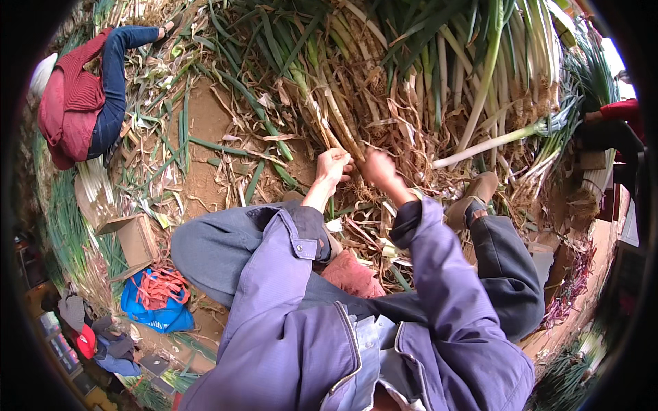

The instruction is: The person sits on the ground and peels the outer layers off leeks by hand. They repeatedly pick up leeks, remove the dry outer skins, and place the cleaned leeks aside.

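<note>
Two long leeks slant down to my hands from the heap, their lower stalks covered in brown, dry skin. My left hand (332, 169) is closed, thumb and fingers pinched on the lower end of the left leek (319, 120). Close beside it, my right hand (381, 171) is curled round the lower end of the right leek (344, 125); motion blurs it a little, and its fingertips are hidden. Beneath both hands lie roots and dry peelings (360, 212). Just beyond them rises the big heap of leeks (473, 61), with tangled roots toward me.
A single white-stalked leek (486, 146) sticks out to the right of my hands. On the left are a blue bag (154, 301) with red strips, a cardboard box (134, 236) and a crouching person in a red top (75, 103). Another person's red sleeve (620, 111) shows far right.
</note>
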Demonstrator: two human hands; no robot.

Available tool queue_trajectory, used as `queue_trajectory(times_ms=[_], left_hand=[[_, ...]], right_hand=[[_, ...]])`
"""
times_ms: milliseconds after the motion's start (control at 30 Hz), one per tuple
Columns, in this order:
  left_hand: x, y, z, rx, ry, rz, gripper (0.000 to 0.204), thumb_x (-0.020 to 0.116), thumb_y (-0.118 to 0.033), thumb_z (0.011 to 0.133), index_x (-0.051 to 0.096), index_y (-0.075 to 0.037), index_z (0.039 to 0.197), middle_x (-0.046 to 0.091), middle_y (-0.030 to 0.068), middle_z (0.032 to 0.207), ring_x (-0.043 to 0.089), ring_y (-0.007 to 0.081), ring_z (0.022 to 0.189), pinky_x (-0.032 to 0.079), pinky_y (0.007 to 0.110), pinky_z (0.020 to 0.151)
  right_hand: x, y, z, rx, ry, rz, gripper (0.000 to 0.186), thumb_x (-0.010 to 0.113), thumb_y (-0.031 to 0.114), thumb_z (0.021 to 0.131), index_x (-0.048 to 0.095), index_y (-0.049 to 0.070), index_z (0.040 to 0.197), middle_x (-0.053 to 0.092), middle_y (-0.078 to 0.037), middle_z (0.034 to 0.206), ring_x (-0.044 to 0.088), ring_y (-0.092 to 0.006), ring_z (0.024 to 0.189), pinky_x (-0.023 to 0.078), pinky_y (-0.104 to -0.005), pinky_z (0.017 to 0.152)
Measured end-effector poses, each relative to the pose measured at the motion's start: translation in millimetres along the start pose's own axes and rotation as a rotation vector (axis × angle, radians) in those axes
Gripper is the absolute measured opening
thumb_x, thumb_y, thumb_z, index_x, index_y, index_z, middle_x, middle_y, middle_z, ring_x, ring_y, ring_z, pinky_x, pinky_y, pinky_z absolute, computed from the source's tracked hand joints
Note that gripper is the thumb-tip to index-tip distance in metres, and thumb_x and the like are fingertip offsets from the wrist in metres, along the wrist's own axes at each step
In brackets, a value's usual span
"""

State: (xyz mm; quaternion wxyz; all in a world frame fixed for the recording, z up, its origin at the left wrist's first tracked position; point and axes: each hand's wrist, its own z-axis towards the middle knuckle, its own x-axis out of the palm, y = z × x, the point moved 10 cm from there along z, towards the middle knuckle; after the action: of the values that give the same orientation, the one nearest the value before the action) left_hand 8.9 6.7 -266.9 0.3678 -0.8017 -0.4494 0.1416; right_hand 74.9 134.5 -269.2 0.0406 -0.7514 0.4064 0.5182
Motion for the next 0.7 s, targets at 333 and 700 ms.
queue_trajectory(times_ms=[333,700], left_hand=[[-47.9,-17.3,6.4,0.035,-0.216,-0.087,0.022,0.059,-0.018,0.096,0.059,-0.004,0.113,0.066,0.0065,0.096,0.064,0.0135,0.076,0.056,0.028,0.055],[-17.8,-118.1,25.5,0.179,0.200,-0.767,0.030,0.046,-0.033,0.102,0.056,-0.006,0.109,0.068,0.0154,0.103,0.068,0.0288,0.092,0.059,0.044,0.076]], right_hand=[[35.6,6.4,-20.6,0.119,0.138,0.400,0.038,0.065,0.029,0.083,0.061,-0.004,0.102,0.067,-0.028,0.094,0.067,-0.0365,0.098,0.052,-0.0461,0.085],[-24.3,5.3,-243.6,-0.333,0.887,0.638,0.034,0.065,0.027,0.094,0.056,0.000,0.114,0.056,-0.001,0.092,0.051,-0.0123,0.088,0.046,-0.0320,0.080]])
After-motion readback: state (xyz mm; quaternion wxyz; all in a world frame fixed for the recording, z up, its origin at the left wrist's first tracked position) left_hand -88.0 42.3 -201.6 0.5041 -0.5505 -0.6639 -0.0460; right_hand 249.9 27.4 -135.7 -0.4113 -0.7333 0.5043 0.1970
